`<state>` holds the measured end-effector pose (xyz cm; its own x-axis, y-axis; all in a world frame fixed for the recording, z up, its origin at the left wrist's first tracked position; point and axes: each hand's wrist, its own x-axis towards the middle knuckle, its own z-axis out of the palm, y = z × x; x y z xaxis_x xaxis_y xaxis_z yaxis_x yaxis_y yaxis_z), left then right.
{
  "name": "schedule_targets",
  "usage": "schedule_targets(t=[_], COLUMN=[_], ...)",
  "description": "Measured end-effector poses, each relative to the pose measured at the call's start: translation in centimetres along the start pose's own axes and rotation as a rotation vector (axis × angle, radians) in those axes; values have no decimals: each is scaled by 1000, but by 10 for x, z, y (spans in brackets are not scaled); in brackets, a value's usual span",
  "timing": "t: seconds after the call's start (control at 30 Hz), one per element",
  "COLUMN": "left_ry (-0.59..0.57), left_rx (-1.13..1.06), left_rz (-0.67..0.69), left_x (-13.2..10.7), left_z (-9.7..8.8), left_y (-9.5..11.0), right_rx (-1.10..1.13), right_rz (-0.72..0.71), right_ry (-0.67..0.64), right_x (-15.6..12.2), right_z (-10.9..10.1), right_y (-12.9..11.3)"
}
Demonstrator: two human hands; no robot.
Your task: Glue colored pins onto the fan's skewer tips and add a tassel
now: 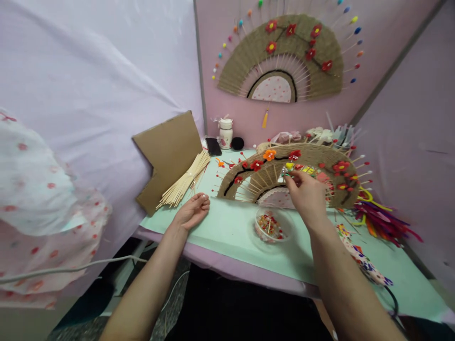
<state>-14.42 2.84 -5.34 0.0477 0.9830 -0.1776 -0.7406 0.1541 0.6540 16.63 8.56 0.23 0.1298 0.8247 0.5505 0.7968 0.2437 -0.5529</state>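
Note:
A burlap fan point(313, 156) with red and orange felt flowers and wooden ribs lies on the pale green table mat point(227, 227). My right hand point(305, 194) is over its ribs, fingers pinched on a small green-tipped thing I cannot make out, close to a yellow flower. My left hand point(192, 211) rests on the mat to the left, fingers loosely curled with nothing in them, near a bundle of wooden sticks point(185, 182). A clear bowl of small coloured bits point(272, 225) stands in front of the fan, just below my right hand.
A finished fan point(284, 57) hangs on the pink wall. Folded cardboard point(167, 154) leans at the left. A white jar point(225, 132), a phone and a black ball stand at the back. Coloured strips point(380, 220) and patterned fabric point(359, 255) lie at the right. Flowered cloth point(39, 199) hangs far left.

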Motion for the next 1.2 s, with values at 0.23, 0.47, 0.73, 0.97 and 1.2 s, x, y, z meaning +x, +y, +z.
schedule_targets(t=[0.23,0.47,0.73,0.97,1.2], left_ry=[9,40,114,151,165], left_rx=[-48,-22,-57,-125,-116], left_rz=[-1,78,132,97,98], left_x=[1,3,13,20,21], left_z=[-3,-9,-8,-3,-1], left_y=[-3,-3,-3,-3,-3], right_rx=[-131,-53,86,130,163], right_rz=[22,52,58,102,116], right_ry=[-109,-50,7,-14,-18], right_x=[5,8,9,3,2], right_z=[16,15,10,2,6], right_y=[-1,3,2,-8,-6])
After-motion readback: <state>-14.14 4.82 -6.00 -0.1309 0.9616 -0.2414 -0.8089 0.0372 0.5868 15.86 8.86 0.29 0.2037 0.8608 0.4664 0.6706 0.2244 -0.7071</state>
